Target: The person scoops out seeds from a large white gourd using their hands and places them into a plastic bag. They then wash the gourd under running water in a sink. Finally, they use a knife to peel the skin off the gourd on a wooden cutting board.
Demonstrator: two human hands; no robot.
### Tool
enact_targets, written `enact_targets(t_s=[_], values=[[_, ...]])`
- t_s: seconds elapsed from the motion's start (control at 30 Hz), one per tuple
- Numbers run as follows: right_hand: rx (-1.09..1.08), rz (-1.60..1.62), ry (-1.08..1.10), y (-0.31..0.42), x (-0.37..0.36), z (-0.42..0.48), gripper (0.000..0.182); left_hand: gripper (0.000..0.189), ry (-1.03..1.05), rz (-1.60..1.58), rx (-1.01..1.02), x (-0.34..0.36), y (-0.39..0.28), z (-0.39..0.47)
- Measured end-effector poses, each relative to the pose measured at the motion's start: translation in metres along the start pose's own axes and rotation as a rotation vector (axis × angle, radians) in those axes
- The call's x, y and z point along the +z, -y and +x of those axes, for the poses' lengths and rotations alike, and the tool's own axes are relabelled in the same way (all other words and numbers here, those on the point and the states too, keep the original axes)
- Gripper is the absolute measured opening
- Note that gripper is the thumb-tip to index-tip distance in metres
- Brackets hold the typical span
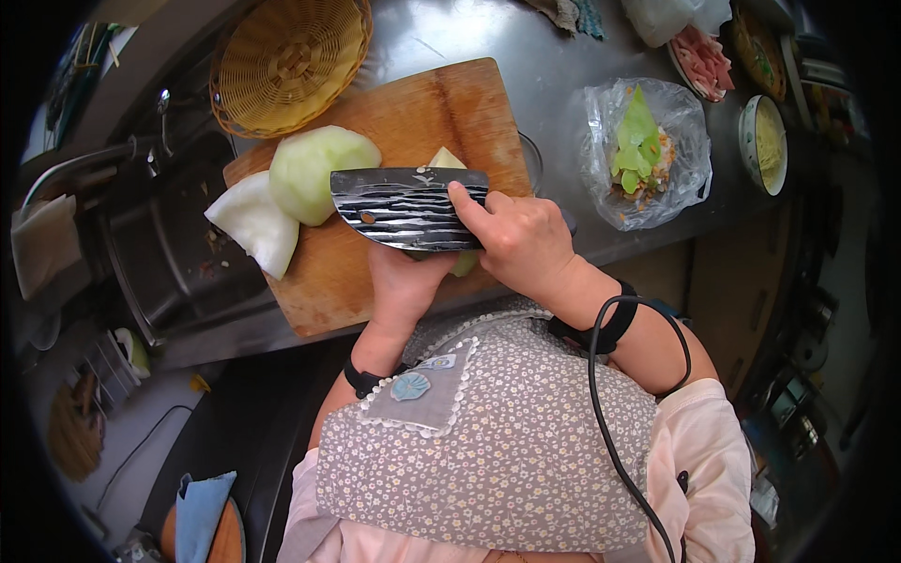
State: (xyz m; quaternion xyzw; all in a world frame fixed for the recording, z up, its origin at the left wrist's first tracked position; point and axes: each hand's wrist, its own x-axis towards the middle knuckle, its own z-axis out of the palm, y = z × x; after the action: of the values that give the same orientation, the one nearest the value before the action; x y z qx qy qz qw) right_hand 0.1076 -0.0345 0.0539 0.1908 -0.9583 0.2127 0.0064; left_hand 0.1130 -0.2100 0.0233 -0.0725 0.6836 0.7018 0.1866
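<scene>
My right hand (524, 236) grips a kitchen cleaver, its index finger extended along the blade. The dark, ridged cleaver blade (405, 207) lies nearly flat to my view, with bits of pale flesh stuck near its upper edge. Below it, my left hand (408, 278) holds a green-skinned piece of melon or gourd (464, 264); its fingers and much of the piece are hidden by the blade. A pale wedge (445, 158) shows past the blade's far edge. To the left on the wooden cutting board (331, 295) are a peeled pale-green chunk (313, 169) and a white-fleshed piece (257, 222).
A wicker basket (292, 60) stands behind the board. A sink (183, 260) with a faucet (77, 162) lies left. On the right are a plastic bag of scraps (647, 155), a bowl of pale shreds (767, 144) and sliced meat (702, 63). A black cable (598, 394) hangs by my right arm.
</scene>
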Motion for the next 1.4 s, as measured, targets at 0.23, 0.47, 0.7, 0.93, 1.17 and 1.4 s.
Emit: enact_targets(t_s=[0.23, 0.47, 0.7, 0.93, 1.17, 1.4], values=[[-0.102, 0.011, 0.058, 0.014, -0.014, -0.021, 0.041, 0.028, 0.003, -0.352, -0.011, -0.006, 0.024, 0.002], [-0.071, 0.056, 0.074, 0.017, -0.017, -0.029, 0.059, 0.036, 0.054, -0.491, -0.098, -0.005, 0.022, 0.003], [-0.051, 0.044, 0.022, 0.017, -0.011, -0.034, 0.058, 0.032, 0.03, -0.472, -0.145, -0.004, 0.034, 0.002], [-0.031, -0.013, -0.067, 0.018, -0.004, -0.036, 0.048, 0.049, 0.016, -0.333, 0.014, 0.006, 0.027, -0.01], [-0.013, -0.085, -0.143, 0.017, 0.005, -0.034, 0.035, 0.046, 0.043, 0.52, 0.323, -0.004, 0.053, -0.013], [0.009, -0.084, -0.143, 0.017, 0.003, -0.046, 0.034, 0.042, 0.035, 0.528, 0.315, 0.006, 0.052, -0.019]])
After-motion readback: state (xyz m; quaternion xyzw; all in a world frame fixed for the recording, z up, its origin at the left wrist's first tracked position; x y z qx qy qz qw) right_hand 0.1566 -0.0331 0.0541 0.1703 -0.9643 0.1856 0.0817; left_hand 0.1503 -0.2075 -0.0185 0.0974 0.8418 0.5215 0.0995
